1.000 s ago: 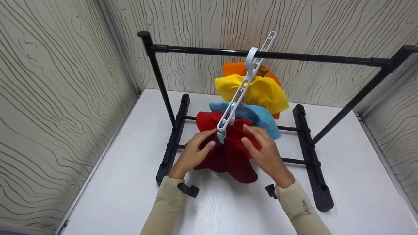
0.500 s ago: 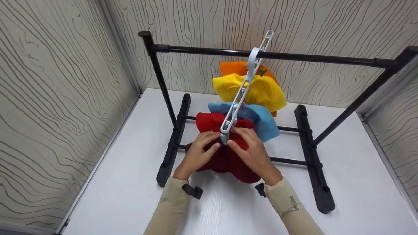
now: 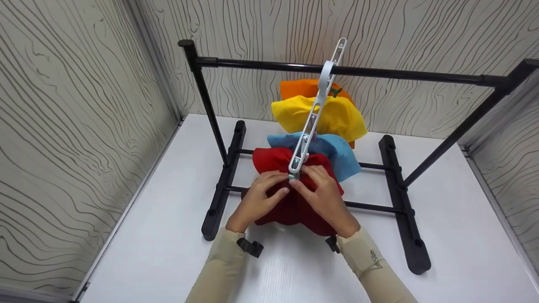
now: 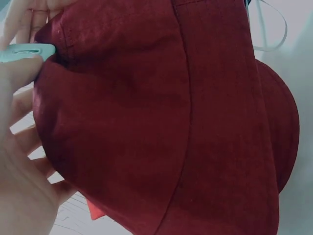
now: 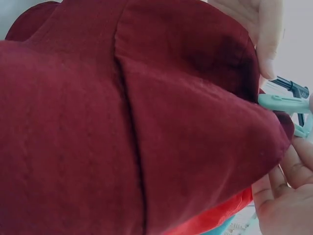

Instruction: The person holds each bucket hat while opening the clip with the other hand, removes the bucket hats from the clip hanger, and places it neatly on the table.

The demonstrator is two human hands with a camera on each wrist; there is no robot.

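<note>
While hanging from the white plastic clip hanger (image 3: 313, 122) on the black metal rack (image 3: 269, 66), the dark red fabric hat (image 3: 290, 202) sits above the white counter (image 3: 168, 235). Left hand (image 3: 257, 202) and right hand (image 3: 324, 200) both pinch the hat's fabric at the pale green clip (image 5: 283, 104).

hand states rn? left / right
Left hand: grips the dark red fabric hat beside the pale teal plastic clip.
Right hand: fingers curled on the same hat at the clip.
</note>
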